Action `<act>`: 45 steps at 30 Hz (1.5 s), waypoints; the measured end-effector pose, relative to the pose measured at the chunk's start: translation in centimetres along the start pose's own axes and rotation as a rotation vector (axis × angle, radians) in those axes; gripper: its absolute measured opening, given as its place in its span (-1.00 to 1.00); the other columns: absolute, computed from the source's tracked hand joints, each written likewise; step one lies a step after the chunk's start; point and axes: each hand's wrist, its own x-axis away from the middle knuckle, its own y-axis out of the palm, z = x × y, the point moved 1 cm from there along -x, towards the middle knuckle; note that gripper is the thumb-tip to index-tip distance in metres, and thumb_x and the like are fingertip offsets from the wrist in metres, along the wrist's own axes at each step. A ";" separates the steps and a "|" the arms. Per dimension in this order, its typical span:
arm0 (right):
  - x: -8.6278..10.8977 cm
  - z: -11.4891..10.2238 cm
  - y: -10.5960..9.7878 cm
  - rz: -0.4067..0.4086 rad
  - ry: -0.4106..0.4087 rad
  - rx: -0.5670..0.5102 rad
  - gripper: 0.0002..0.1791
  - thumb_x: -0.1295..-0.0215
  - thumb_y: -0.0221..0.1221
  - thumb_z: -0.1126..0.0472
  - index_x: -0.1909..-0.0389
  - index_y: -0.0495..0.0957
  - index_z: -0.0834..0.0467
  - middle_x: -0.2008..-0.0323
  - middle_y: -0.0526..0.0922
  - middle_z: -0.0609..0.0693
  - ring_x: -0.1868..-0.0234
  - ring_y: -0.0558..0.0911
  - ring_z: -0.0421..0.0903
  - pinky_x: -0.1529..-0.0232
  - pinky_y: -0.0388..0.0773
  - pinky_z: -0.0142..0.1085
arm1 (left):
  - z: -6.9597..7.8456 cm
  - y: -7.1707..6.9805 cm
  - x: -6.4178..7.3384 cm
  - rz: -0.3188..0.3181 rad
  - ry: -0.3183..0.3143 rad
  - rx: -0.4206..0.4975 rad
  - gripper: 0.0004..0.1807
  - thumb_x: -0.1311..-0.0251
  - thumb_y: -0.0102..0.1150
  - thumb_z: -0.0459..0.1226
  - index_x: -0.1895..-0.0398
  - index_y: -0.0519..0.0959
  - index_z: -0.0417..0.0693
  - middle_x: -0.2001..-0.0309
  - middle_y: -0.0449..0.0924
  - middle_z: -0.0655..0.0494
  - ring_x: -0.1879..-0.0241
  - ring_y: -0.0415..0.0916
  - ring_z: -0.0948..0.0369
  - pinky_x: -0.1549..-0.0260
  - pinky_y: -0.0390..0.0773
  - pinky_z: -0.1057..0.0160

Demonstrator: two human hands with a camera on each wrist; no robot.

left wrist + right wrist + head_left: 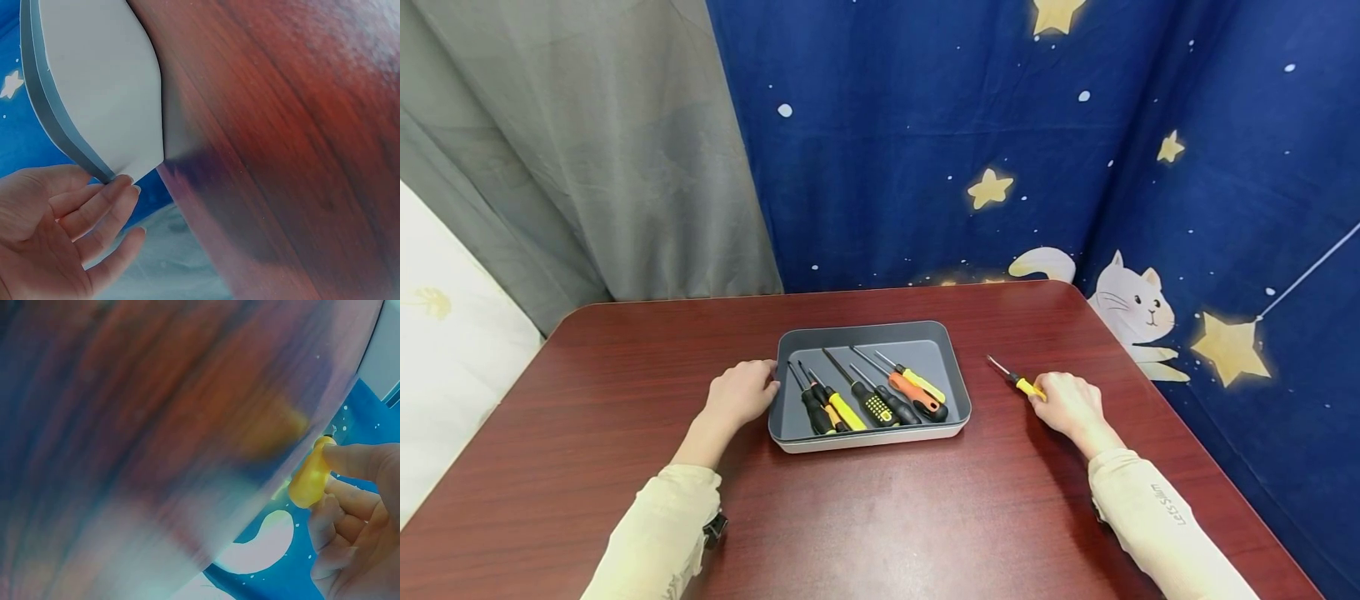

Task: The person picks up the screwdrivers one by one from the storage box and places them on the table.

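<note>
My right hand (1069, 406) pinches the yellow handle of a screwdriver (1024, 384) at the right of the table; its shaft points away and to the left. The right wrist view shows the yellow handle (310, 478) between thumb and fingers, close over the tabletop. On the left, my left hand (741, 392) grips the rim of a grey tray (951, 354) at its left side. In the left wrist view, thumb and fingertips meet at the corner of the tray's pale outer wall (106, 81). Several screwdrivers lie inside, among them an orange-handled screwdriver (913, 388) and a black-and-yellow screwdriver (874, 405).
The tray stands mid-table on a dark red wooden table (880, 517). Behind the table hang a grey curtain (587, 150) and a blue starry curtain (910, 150). The blue curtain also runs along the right edge.
</note>
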 end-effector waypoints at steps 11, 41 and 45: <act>0.0 0.3 0.2 -0.011 -0.004 0.006 -0.96 0.05 0.15 0.23 0.58 0.55 0.09 0.65 0.46 -0.05 0.63 0.45 0.02 0.70 0.28 -0.07 | -0.1 0.1 0.0 -0.006 -0.008 -0.002 -0.65 -0.09 0.07 -0.30 0.05 0.49 -0.28 0.16 0.52 -0.20 0.28 0.48 -0.11 0.44 0.43 -0.10; 0.1 0.2 0.0 -0.090 0.022 0.040 -0.86 0.05 0.14 0.25 0.70 0.44 0.05 0.72 0.39 -0.03 0.66 0.41 0.01 0.69 0.26 -0.08 | 0.1 0.0 0.1 0.004 -0.002 -0.004 -0.67 -0.08 0.07 -0.31 0.08 0.51 -0.27 0.21 0.53 -0.19 0.32 0.49 -0.10 0.46 0.43 -0.10; 0.1 0.2 0.0 -0.093 0.025 0.039 -0.89 0.05 0.15 0.24 0.68 0.47 0.06 0.70 0.41 -0.02 0.65 0.42 0.02 0.68 0.27 -0.07 | 0.1 0.0 0.1 0.002 -0.005 -0.003 -0.67 -0.08 0.07 -0.31 0.07 0.51 -0.27 0.21 0.53 -0.19 0.32 0.49 -0.10 0.45 0.43 -0.10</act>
